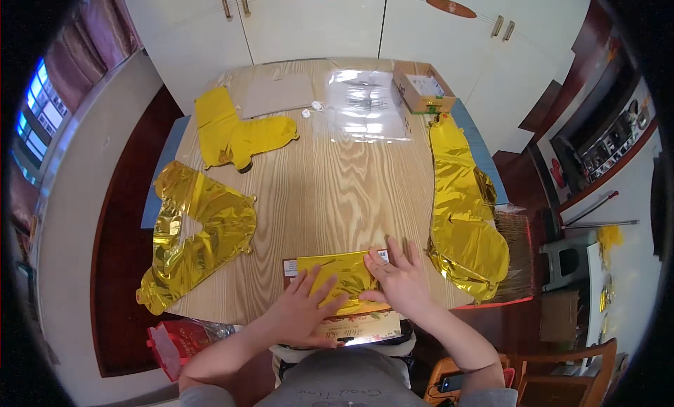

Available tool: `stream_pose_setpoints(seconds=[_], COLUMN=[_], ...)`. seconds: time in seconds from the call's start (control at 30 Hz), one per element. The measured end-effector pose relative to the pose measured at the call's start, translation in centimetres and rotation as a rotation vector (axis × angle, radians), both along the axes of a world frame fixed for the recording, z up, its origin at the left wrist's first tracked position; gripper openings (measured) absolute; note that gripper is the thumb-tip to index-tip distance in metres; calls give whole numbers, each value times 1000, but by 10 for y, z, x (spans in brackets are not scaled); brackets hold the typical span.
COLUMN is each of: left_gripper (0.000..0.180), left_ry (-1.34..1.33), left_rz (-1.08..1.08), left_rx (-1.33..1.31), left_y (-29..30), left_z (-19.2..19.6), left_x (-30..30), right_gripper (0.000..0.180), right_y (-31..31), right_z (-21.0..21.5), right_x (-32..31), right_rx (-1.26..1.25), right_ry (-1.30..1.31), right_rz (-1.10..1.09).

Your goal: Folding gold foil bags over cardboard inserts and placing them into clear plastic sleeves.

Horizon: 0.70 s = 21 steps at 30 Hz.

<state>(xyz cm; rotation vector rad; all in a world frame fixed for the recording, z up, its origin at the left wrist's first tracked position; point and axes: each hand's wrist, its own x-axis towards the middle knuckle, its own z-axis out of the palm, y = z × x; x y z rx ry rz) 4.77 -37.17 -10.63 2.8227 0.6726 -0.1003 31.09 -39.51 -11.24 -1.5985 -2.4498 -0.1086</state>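
A folded gold foil balloon (345, 271) lies flat on a printed card packet (359, 325) at the near edge of the wooden table (330, 182). My left hand (303, 309) rests palm down on the foil's left part, fingers spread. My right hand (397, 281) presses on its right part, fingers spread and pointing away from me. Neither hand grips anything.
A crumpled gold foil balloon (196, 238) lies at the table's left edge and another gold foil balloon (463, 210) along the right edge. A yellow balloon (235, 133), grey cardboard sheet (277, 95), clear plastic bags (365, 105) and an open cardboard box (423, 88) sit at the far side. A red bag (175, 340) stands below left.
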Motion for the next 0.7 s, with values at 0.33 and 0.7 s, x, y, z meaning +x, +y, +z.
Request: stream_pose_setpoints(seconds=[0.33, 0.7], left_gripper=[88, 69], left_ry=[109, -157], left_rz=[260, -115], left_rx=[117, 154], left_y=[9, 60], left_z=[10, -13], left_x=[-17, 42], right_gripper=[77, 65], right_y=[-1, -3], right_z=[-2, 0], right_x=[1, 3], right_rx=[-9, 69], right_ry=[-9, 17], right_rz=[-12, 61])
